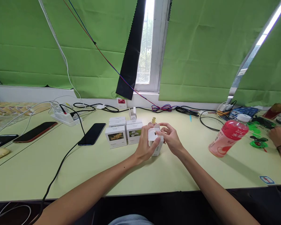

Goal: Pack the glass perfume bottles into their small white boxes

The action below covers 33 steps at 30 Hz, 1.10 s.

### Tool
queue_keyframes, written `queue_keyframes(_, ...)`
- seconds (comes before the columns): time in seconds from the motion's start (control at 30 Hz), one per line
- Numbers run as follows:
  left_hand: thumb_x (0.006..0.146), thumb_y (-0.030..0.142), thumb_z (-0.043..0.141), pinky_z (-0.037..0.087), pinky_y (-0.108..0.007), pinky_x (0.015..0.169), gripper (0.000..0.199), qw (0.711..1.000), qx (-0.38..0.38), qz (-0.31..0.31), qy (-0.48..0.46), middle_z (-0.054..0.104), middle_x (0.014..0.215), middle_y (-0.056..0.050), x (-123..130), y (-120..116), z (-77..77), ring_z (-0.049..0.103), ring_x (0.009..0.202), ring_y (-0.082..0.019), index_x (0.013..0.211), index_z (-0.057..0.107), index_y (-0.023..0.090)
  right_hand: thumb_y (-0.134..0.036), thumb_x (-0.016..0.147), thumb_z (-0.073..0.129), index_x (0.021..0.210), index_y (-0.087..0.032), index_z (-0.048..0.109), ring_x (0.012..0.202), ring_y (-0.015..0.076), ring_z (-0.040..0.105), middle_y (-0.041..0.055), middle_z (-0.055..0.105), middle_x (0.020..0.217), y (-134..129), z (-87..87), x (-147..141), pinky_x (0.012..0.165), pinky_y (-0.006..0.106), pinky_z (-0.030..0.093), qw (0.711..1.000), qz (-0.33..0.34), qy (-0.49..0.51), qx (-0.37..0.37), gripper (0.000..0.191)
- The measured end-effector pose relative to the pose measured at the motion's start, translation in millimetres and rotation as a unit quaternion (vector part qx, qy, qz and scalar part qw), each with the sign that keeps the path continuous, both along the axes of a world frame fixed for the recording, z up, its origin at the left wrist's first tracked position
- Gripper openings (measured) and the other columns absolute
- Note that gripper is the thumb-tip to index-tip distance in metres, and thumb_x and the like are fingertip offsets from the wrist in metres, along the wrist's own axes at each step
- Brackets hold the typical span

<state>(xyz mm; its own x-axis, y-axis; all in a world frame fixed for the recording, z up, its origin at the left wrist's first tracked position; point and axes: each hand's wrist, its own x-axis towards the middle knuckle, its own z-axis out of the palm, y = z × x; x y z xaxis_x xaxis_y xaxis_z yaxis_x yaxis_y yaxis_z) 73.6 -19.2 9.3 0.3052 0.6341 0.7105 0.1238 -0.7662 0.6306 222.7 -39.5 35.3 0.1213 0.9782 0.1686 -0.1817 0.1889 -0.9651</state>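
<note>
A small white cardboard box [157,150] stands near the table's middle, its top flap raised. My left hand [145,142] is wrapped round its left side, the thumb across the front near the top. My right hand [170,137] pinches the upper right edge by the flap; its fingertips are partly hidden. Just behind the box shows a glass bottle with a gold spray top [154,120], its lower part covered by the box and my fingers. Left of my hands stand several white boxes with flower pictures, among them one with yellow flowers [116,137] and one with white flowers [134,133].
A pink drink bottle [229,134] stands to the right. On the left lie a dark phone [92,134], a phone in a red-brown case [35,132] and a power strip [65,117]. Black cables [184,110] run along the back. Another person's hand [279,137] is at far right.
</note>
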Motion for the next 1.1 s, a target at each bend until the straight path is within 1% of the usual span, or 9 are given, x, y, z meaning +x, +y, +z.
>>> queue_keyframes(0.27, 0.097, 0.04, 0.052, 0.047, -0.047, 0.097, 0.038, 1.0, 0.006, 0.012, 0.006, 0.053, 0.128, -0.011, 0.4, -1.0, 1.3, 0.053, 0.12, -0.028, 0.131, 0.044, 0.026, -0.04, 0.065, 0.085, 0.099, -0.023, 0.064, 0.052, 0.0076, 0.039, -0.01, 0.039, 0.062, 1.1, -2.5, 0.4, 0.042, 0.02, 0.03, 1.0, 0.005, -0.008, 0.016, 0.044)
queue_keyframes(0.43, 0.097, 0.038, 0.053, 0.048, -0.045, 0.096, 0.035, 1.0, 0.004, 0.018, 0.0, 0.054, 0.125, -0.011, 1.5, -0.8, 0.1, 0.055, 0.117, -0.027, 0.127, 0.044, 0.024, -0.041, 0.068, 0.083, 0.097, -0.022, 0.065, 0.051, 0.0074, 0.04, -0.0097, 0.04, 0.06, 2.1, -4.5, 0.2, 0.042, 0.021, 0.03, 0.999, 0.0, -0.021, 0.026, 0.039)
queue_keyframes(0.67, 0.096, 0.035, 0.053, 0.05, -0.044, 0.094, 0.034, 1.0, 0.001, 0.02, -0.006, 0.055, 0.125, -0.011, 1.9, 0.8, -2.1, 0.056, 0.116, -0.027, 0.126, 0.044, 0.023, -0.042, 0.069, 0.081, 0.094, -0.021, 0.067, 0.052, 0.0084, 0.043, -0.007, 0.049, 0.062, 3.0, -7.3, 0.1, 0.043, 0.022, 0.033, 0.999, -0.006, -0.023, 0.025, 0.035)
queue_keyframes(0.8, 0.095, 0.034, 0.053, 0.049, -0.045, 0.097, 0.036, 1.0, 0.011, 0.018, -0.009, 0.056, 0.126, -0.011, 2.2, 1.0, -1.0, 0.056, 0.118, -0.027, 0.128, 0.045, 0.023, -0.045, 0.07, 0.081, 0.093, -0.02, 0.069, 0.052, 0.0087, 0.043, -0.0045, 0.055, 0.066, 3.7, -8.1, 0.4, 0.043, 0.023, 0.033, 1.0, 0.0, -0.013, 0.017, 0.036)
queue_keyframes(0.93, 0.093, 0.034, 0.054, 0.049, -0.045, 0.099, 0.04, 1.0, 0.0, 0.014, -0.011, 0.057, 0.13, -0.012, 2.3, 1.0, -0.1, 0.057, 0.119, -0.027, 0.131, 0.045, 0.023, -0.052, 0.075, 0.075, 0.09, -0.019, 0.071, 0.051, 0.0086, 0.041, -0.0028, 0.054, 0.066, 5.3, -10.0, -0.1, 0.042, 0.023, 0.032, 1.0, -0.008, 0.001, 0.021, 0.036)
queue_keyframes(1.03, 0.094, 0.034, 0.052, 0.05, -0.043, 0.097, 0.047, 1.0, -0.02, 0.0, -0.01, 0.059, 0.132, -0.011, 2.2, 1.2, 0.2, 0.059, 0.117, -0.026, 0.139, 0.041, 0.023, -0.054, 0.078, 0.072, 0.09, -0.019, 0.073, 0.052, 0.0089, 0.04, -0.0022, 0.053, 0.065, 5.9, -11.2, -0.1, 0.042, 0.023, 0.031, 1.0, -0.015, -0.006, 0.026, 0.038)
queue_keyframes(1.1, 0.095, 0.034, 0.051, 0.051, -0.042, 0.096, 0.052, 0.999, -0.029, -0.008, -0.014, 0.059, 0.133, -0.011, 2.1, 1.4, 0.2, 0.061, 0.115, -0.025, 0.144, 0.037, 0.023, -0.054, 0.077, 0.073, 0.089, -0.019, 0.072, 0.053, 0.0089, 0.04, -0.0018, 0.054, 0.067, 5.9, -11.4, 0.3, 0.043, 0.023, 0.031, 0.999, -0.018, -0.009, 0.03, 0.037)
